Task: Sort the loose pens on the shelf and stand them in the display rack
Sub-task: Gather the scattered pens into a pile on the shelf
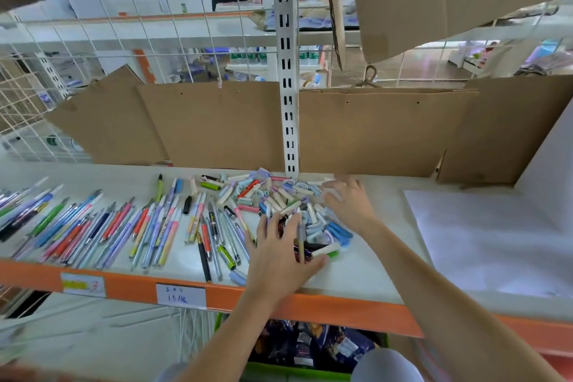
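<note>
- Left hand [280, 253] spread flat over the pile of pen caps [291, 208], one thin pen [301, 240] between fingers.
- Right hand [348, 203] open at the pile's 2 o'clock.
- Risked sweeping caps off the shelf [356, 276] edge at 6 o'clock.

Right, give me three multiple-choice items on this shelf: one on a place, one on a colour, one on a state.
1. Where does the heap of pen caps lie relative to the laid-out pens?
A. to their left
B. to their right
C. on the floor

2. What colour is the shelf's front edge?
A. orange
B. blue
C. black

3. What is the left hand doing?
A. hanging idle below the shelf
B. gripping a cardboard sheet
C. resting on the heap with a pen between its fingers

Answers: 1 B, the caps are piled by the upright post, right of the pen rows; 2 A, the lip bearing the paper labels is orange; 3 C, a slim pen shows between its spread fingers.
</note>
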